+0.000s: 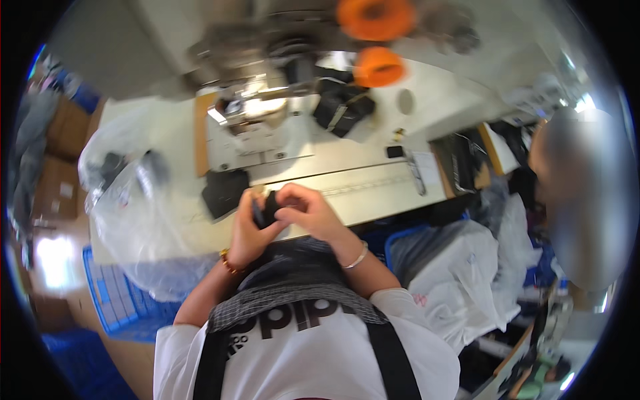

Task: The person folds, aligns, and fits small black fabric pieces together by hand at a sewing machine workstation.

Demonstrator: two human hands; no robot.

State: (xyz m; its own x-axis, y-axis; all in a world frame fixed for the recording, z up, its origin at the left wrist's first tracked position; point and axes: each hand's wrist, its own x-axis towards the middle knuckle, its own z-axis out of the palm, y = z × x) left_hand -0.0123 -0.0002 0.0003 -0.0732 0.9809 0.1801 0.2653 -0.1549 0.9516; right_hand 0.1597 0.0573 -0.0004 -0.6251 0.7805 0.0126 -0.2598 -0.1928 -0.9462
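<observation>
My left hand [249, 232] and my right hand [315, 211] meet at the front edge of a pale sewing table [373, 207]. Between them is a small black piece [268, 209], apparently cloth, gripped by the fingers of both; its exact shape is partly hidden. Just beyond my left hand, a flat black fabric piece [225, 191] lies on the table. The sewing machine's metal needle area [260, 110] is farther back, blurred. To its right sits a bundle of black pieces [343, 110] with a pale tie across it.
Two orange thread cones [379, 67] show at the top. Metal thread snips [417, 175] lie on the right of the table. A clear plastic bag [133, 200] covers the left side, above a blue crate [120, 303]. White plastic bags [460, 263] fill a bin at right; another person [543, 375] appears lower right.
</observation>
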